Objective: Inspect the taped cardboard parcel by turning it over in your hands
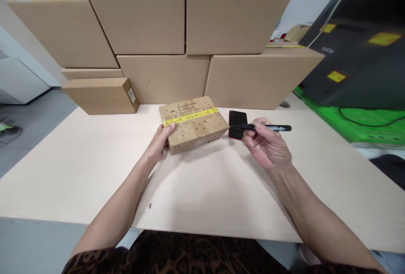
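Parcel (202, 128): askew at the middle of the worktop (196, 198), in front of stacked boxes (136, 12), yellow tape (191, 116) across its top; whether its underside lies fully flat, I cannot tell.
Left hand (160, 141): gripping the parcel's left end, thumb on top beside the tape, the other fingers mostly hidden.
Right hand (265, 145): fingers pinching a black pen (279, 128), one end towards the parcel's right corner; contact there cannot be told.
Parcel risk: it could swivel if pushed at the right end, since only the left hand steadies it.
Pen risk: a stray stroke could mark the parcel or the phone (238, 118), if the tip is bare; too small to tell.
Phone risk: it lies just beside the parcel, so a slide to the right could knock it.
Worktop: pale and smooth-looking, one small dark mark (150, 205) towards the near edge.
Back edge: the big brown boxes, plus a smaller box (98, 97) with a white label at the left.
Room: dark equipment (351, 61) with yellow patches above something green (357, 123) at the right; grey floor (63, 97) at the left.
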The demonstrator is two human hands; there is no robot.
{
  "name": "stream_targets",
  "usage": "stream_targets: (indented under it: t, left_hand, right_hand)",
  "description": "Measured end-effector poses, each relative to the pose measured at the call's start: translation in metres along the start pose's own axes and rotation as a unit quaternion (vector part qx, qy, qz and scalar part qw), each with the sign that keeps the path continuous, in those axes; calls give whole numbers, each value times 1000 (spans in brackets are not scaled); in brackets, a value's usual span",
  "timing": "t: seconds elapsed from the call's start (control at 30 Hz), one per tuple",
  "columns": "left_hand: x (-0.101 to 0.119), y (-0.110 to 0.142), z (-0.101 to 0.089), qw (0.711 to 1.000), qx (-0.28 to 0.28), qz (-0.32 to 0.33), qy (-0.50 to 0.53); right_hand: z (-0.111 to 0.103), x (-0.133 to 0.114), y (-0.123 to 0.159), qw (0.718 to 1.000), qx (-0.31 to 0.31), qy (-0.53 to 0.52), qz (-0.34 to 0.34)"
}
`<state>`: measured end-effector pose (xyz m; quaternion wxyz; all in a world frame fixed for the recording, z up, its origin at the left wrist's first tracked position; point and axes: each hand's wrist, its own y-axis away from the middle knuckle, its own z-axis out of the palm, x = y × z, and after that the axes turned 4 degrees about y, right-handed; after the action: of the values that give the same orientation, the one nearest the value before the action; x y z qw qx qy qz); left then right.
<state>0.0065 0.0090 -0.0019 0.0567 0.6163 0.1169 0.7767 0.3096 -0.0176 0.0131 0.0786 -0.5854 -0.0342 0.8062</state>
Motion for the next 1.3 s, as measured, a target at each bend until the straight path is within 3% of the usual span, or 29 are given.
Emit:
stream_targets:
  t: [0.1, 0.2, 0.4, 0.6, 0.77, 0.83, 0.9, 0.97, 1.1, 1.17, 1.23, 1.3]
  left_hand:
    - [0, 0, -1, 1000, 2, 1, -14]
    - [0, 0, -1, 1000, 11, -2, -15]
    - [-1, -1, -1, 1000, 6, -2, 0]
    - [1, -1, 0, 999, 28, -5, -19]
    - [2, 1, 0, 1000, 18, -4, -8]
    - [2, 1, 0, 1000, 21, -7, -5]
    - [2, 0, -1, 1000, 22, -11, -3]
    - [2, -1, -3, 1000, 19, -15, -8]
    - [2, -7, -9, 999, 7, -17, -29]
    - [3, -11, -13, 999, -6, -15, -29]
    - [4, -17, -17, 999, -12, -13, -32]
    - [7, -22, -19, 999, -7, -13, -42]
  right_hand:
    - [4, -1, 2, 999, 39, 6, -33]
    - [8, -5, 2, 993, 41, 96, -63]
    - [18, -20, -13, 947, 63, 253, -189]
    - [25, -17, -29, 925, -18, 346, -159]
    - [12, -27, -17, 899, 22, 382, -213]
    - [1, -27, -8, 884, -1, 417, -214]
    - [-11, -23, 2, 854, -86, 465, -218]
    - [-20, -12, 12, 799, -193, 521, -228]
    - [-26, 13, 27, 641, -309, 679, -180]
    - [-24, 23, 31, 582, -342, 722, -151]
    - [-22, 30, 34, 569, -364, 726, -126]
    - [-22, 34, 33, 599, -366, 705, -104]
